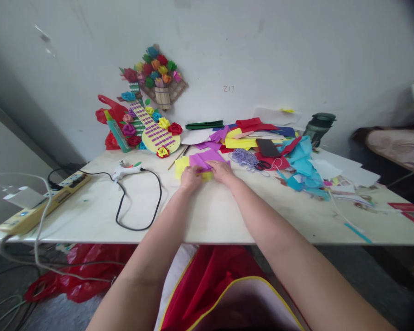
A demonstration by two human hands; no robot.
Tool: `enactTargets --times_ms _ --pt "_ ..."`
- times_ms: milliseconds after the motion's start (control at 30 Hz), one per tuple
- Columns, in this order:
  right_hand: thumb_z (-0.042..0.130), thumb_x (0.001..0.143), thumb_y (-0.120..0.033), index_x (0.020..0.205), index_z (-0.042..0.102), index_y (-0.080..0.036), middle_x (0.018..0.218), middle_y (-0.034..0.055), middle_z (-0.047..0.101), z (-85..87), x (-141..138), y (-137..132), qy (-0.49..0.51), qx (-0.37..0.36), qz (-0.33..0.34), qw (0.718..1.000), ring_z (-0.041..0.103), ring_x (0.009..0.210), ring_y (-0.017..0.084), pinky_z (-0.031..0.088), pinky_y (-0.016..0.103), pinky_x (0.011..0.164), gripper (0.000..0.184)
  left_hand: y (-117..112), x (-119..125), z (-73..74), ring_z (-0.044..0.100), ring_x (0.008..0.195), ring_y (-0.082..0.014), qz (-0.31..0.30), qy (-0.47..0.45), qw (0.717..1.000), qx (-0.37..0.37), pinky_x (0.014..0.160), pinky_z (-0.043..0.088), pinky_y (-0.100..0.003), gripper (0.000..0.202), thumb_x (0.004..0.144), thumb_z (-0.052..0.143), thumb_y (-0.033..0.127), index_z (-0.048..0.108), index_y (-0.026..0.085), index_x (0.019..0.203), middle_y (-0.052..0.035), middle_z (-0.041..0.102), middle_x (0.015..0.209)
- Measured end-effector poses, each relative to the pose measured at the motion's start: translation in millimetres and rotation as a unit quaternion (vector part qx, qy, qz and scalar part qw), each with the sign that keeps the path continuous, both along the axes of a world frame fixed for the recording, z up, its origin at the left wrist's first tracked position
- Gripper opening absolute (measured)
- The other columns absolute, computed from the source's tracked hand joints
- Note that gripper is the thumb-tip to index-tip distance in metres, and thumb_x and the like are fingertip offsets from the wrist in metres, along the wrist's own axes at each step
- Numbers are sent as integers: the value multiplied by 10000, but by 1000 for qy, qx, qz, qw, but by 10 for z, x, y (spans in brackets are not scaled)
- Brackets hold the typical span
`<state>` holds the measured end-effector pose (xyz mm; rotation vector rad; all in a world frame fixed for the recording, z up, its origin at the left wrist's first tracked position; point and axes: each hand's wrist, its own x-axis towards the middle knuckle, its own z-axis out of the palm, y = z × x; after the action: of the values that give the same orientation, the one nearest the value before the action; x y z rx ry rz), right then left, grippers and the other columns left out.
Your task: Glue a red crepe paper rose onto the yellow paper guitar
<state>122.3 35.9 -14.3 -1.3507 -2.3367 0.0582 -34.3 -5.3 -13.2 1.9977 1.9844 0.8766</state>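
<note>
My left hand (192, 179) and my right hand (221, 172) are side by side near the middle of the table. Between them lies a sheet of purple crepe paper (203, 158), its near edge pinched in the fingers of both hands. Under the purple sheet is a piece of yellow crepe paper (180, 164), which sticks out to the left and a little in front. Both hands are closed, and the fingertips are partly hidden. A wooden stick (174, 162) and a dark pen lie just behind and left of the papers.
On the left are a hot glue gun (127, 170) with a black cord and a power strip (44, 202). Paper-flower crafts (157, 131) stand behind. To the right lie purple yarn (244, 158), scissors, a phone (268, 148), coloured paper (301, 161) and a dark bottle (318, 128).
</note>
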Motion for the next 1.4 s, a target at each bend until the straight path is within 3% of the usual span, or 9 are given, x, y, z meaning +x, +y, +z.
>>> enactTargets --times_ms 500,867,1167,1400 --pt "419 859 -159 1193 602 -279 1227 35 617 43 -97 -61 -77 -22 -57 995 583 1069 197 455 320 880 399 6 3 -12 610 998 -214 7 -1 1000 -24 922 443 -314 409 724 547 181 634 237 1120 -95 639 1069" --pt "373 891 -195 1042 671 -248 1050 91 683 35 -121 -33 -120 -10 -64 991 628 949 231 467 341 777 338 -2 9 -4 620 973 -224 12 5 1000 -23 905 448 -316 442 733 546 203 613 234 1168 -115 622 1080" --pt "416 883 -241 1080 671 -252 1111 45 676 -5 -91 -8 17 10 -113 993 624 968 199 457 313 841 323 2 6 -4 616 961 -220 3 11 1000 -18 914 439 -318 442 729 544 199 621 242 1162 -101 637 1033" --pt "454 857 -281 1041 691 -224 1080 55 687 102 -20 -22 185 54 -150 970 625 967 213 461 313 848 305 -17 13 16 612 974 -224 -1 10 1000 -26 919 436 -316 454 732 535 203 618 238 1176 -110 631 1041"
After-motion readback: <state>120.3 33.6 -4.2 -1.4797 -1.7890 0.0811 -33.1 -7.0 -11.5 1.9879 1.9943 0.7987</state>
